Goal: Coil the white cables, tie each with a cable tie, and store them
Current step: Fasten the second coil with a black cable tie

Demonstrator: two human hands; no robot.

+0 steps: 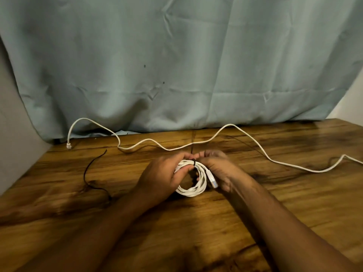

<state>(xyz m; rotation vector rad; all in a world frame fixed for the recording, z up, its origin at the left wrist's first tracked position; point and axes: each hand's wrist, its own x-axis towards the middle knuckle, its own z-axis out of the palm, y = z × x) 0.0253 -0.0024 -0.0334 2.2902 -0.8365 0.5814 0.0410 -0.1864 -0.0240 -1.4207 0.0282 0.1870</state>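
One coiled cable (191,191) — left hand (161,177), right hand (218,167) gripping, tie (194,163) at fingertips (187,155)

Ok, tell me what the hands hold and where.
Left hand and right hand grip the coiled cable at its top, either side of the black tie.

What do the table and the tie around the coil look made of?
Table: wood or wood-look laminate, judging by brown grain and a slight sheen. Tie on the coil: thin, black, probably plastic, but too small to be sure.
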